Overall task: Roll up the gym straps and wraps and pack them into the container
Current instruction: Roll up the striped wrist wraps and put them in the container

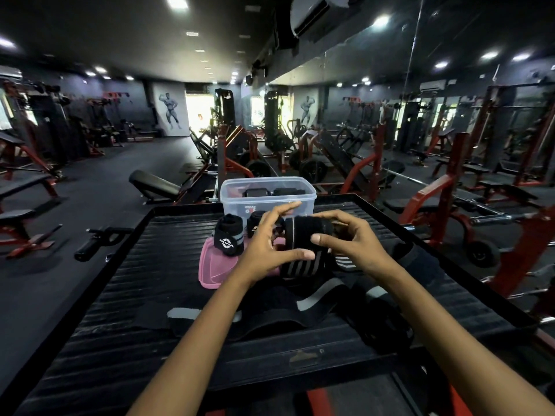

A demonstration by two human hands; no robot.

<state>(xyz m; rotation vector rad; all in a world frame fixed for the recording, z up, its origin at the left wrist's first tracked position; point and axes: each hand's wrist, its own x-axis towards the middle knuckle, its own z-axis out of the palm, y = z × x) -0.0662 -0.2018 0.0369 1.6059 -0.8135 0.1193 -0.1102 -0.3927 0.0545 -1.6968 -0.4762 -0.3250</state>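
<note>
If my grip slackens now, the springy black elastic wrap with grey stripes [303, 244] that I hold above the black ribbed tabletop [144, 265] could spring loose, because its unrolled tail [315, 295] trails down and drags on the roll. My left hand [264, 244] has its thumb under the roll and its fingers [285, 207] partly spread over the top, while my right hand [348, 238] pinches the other end. The roll looks thick and fairly tight, just short of the clear plastic container [267, 193], which already holds dark rolls, with 2 more rolled black wraps [229, 238] standing by the pink lid [213, 268].
</note>
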